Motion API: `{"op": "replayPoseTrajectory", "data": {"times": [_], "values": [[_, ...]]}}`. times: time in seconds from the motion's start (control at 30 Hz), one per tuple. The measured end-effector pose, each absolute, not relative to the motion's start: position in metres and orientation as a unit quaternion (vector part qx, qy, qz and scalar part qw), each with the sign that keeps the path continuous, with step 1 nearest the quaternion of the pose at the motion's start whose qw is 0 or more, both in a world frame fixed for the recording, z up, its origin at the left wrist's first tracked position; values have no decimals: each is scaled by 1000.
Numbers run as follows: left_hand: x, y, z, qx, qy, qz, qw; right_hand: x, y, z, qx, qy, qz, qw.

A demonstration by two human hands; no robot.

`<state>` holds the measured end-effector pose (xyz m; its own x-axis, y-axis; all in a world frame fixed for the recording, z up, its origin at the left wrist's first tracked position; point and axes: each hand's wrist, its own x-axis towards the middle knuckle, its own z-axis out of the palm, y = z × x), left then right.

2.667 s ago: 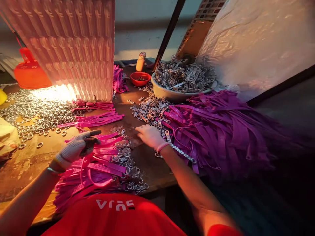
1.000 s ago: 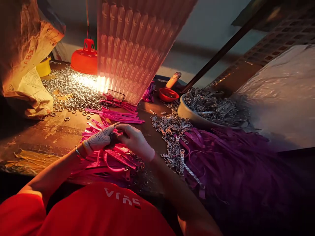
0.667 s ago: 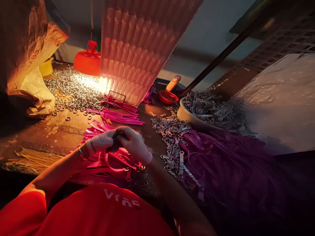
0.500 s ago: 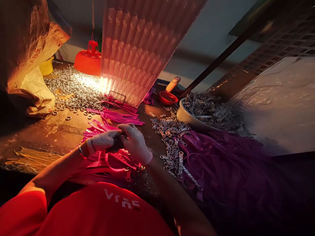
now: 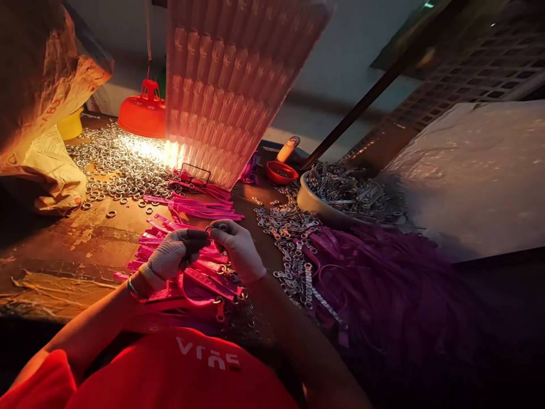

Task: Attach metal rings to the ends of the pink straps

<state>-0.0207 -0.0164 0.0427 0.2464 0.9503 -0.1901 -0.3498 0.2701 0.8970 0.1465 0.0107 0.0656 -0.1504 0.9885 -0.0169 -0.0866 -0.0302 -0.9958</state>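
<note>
My left hand (image 5: 168, 258), in a dotted work glove with dark fingertips, is closed in a pinch. Facing it, my right hand (image 5: 242, 250) wears a pale glove and has its thumb and forefinger pressed together. Where the fingertips meet, a small metal ring (image 5: 208, 230) shows, partly covered by the fingers of both hands. Below the hands lies a pile of bright pink straps (image 5: 208, 272), some with metal clasps (image 5: 220, 309) at their ends. More pink straps (image 5: 204, 208) are bunched just beyond the hands.
Under a red lamp (image 5: 142, 116) many metal rings (image 5: 123, 162) cover the table (image 5: 85, 227). A clear ribbed sheet (image 5: 225, 85) stands beside it. To the right are loose metal clasps (image 5: 289, 227), a red bowl (image 5: 281, 172), a pale basin (image 5: 310, 199) and purple straps (image 5: 383, 284).
The hands were bunched together over something dark; now they are drawn slightly apart, with a ring visible at the fingertips. The view has shifted a little to the right.
</note>
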Motion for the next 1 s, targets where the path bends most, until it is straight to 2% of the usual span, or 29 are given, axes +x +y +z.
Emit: {"op": "replayPoseTrajectory", "data": {"times": [0.2,0.43,0.57,0.67,0.8,0.9,1.0], "values": [[-12,-19,39,408,434,499,630,145,10,57,-442,-486,571,493],[-6,-19,34,401,432,491,642,141,8,53,-454,-505,536,501],[-8,-18,28,401,435,475,651,152,6,51,-457,-640,420,453],[-22,-10,38,494,442,399,634,162,6,53,-417,-765,281,402],[-37,1,58,573,422,299,636,163,10,52,-352,-860,219,298],[-33,0,59,576,422,303,632,158,12,46,-389,-851,186,299],[-21,-6,48,589,433,359,580,156,9,38,-441,-824,163,316]]}}
